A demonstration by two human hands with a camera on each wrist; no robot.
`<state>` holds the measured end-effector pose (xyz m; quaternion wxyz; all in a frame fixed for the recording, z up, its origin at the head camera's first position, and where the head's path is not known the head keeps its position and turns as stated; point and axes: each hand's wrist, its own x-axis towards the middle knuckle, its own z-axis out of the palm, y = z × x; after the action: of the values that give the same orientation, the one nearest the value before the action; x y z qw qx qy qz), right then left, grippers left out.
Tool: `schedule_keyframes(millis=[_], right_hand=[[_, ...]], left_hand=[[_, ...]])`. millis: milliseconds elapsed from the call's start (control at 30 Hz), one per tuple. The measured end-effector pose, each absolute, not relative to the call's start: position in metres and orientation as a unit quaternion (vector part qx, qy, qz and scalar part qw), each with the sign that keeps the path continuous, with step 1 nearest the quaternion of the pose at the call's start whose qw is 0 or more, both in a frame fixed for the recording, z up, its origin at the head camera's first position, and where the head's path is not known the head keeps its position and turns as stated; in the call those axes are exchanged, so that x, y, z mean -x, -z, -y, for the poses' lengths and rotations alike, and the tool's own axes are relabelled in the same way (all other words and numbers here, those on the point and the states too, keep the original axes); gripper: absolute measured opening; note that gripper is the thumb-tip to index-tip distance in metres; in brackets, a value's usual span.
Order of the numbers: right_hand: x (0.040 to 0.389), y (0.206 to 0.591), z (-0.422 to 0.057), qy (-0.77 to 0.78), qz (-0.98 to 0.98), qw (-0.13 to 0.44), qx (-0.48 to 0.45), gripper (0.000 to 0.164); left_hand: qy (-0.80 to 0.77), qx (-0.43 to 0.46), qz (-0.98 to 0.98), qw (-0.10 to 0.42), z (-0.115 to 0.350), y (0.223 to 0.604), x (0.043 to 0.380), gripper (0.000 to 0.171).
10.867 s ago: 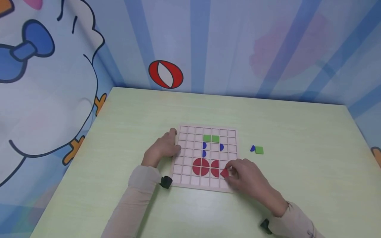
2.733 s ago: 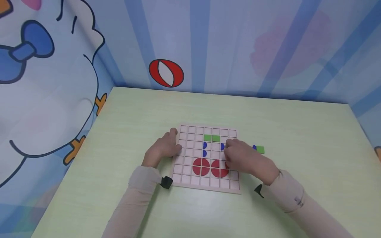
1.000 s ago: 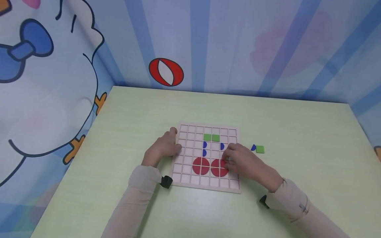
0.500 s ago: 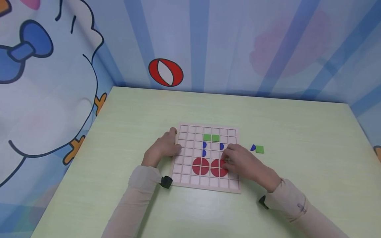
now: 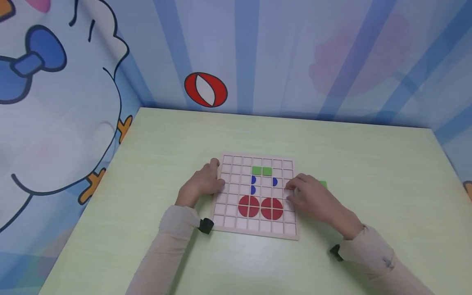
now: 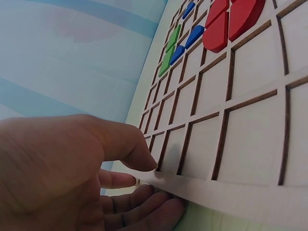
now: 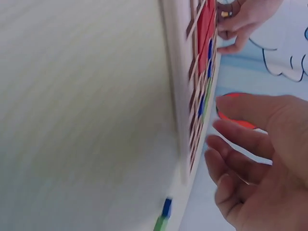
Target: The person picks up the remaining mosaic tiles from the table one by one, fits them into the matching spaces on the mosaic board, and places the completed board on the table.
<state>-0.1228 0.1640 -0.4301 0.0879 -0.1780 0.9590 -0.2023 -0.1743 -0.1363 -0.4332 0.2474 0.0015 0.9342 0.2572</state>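
A pale wooden grid board [image 5: 231, 210] lies on the table, with flat coloured pieces set in its cells. Two red circles [image 5: 248, 206], each made of quarter pieces, sit side by side near its front. Behind them are several blue half-circle pieces [image 5: 275, 182] and two green squares [image 5: 262, 171]. My left hand [image 5: 200, 181] grips the board's left edge, thumb on the rim and fingers against the side, as the left wrist view shows. Over the board's right edge hovers my right hand [image 5: 313, 198], fingers loosely bent and nothing between them.
Right of the board, a loose green square [image 5: 323, 184] lies partly behind my right hand. A loose blue piece [image 7: 167, 207] beside it shows in the right wrist view. The light green table [image 5: 177, 135] meets a cartoon-printed wall [image 5: 273, 61] at the back.
The right-hand red circle has been filled in with its last quarters. My right hand has just lifted off it and moved right, now covering the loose blue piece. My left hand stays put.
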Motion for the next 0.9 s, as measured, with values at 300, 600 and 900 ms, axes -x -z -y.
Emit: schedule_keyframes(millis=[300, 600, 900], right_hand=[[0.127, 0.436, -0.197, 0.198, -0.972, -0.010, 0.126, 0.031], [0.130, 0.441, -0.209, 0.168, -0.982, -0.012, 0.080, 0.032], [0.133, 0.446, -0.213, 0.175, -0.983, 0.006, 0.061, 0.030]], left_hand=[[-0.257, -0.002, -0.935, 0.245, 0.137, 0.431, 0.175, 0.058], [-0.258, 0.007, -0.933, 0.249, 0.137, 0.431, 0.174, 0.059], [-0.259, 0.005, -0.933, 0.249, 0.135, 0.432, 0.174, 0.059]])
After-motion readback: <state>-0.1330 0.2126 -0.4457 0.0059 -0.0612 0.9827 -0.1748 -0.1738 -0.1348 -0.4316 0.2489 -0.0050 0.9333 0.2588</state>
